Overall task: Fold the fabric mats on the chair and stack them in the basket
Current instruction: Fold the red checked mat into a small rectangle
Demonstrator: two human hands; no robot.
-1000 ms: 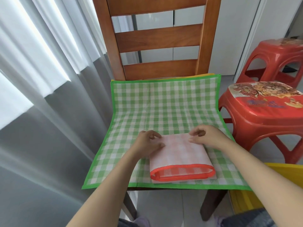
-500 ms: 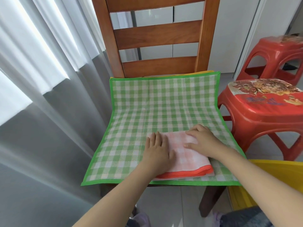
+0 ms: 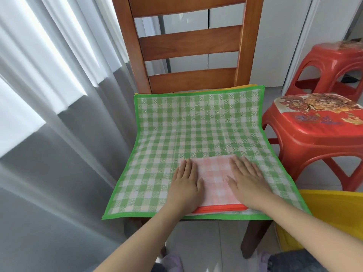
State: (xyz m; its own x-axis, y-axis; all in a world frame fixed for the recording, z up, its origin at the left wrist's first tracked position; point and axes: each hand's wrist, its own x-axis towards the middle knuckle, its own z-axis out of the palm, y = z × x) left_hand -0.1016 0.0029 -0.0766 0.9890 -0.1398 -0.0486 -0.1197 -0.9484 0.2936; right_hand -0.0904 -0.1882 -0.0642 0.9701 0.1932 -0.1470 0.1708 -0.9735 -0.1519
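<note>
Chair (image 3: 188, 40): hands (image 3: 216, 181) now flat on mat (image 3: 214, 173)

Grey curtains (image 3: 59, 134), red stools (image 3: 314, 130), pale tiled floor (image 3: 206, 248).

Bright, even daylight comes from the left through the sheer curtain (image 3: 49, 79), whose upper folds glare almost white while its lower part falls to grey. Shadows are soft and faint; the floor under the chair (image 3: 188, 46) is darker. The curtain is smeared with blur, and straight lines bow outward towards the edges of the wide-angle view
</note>
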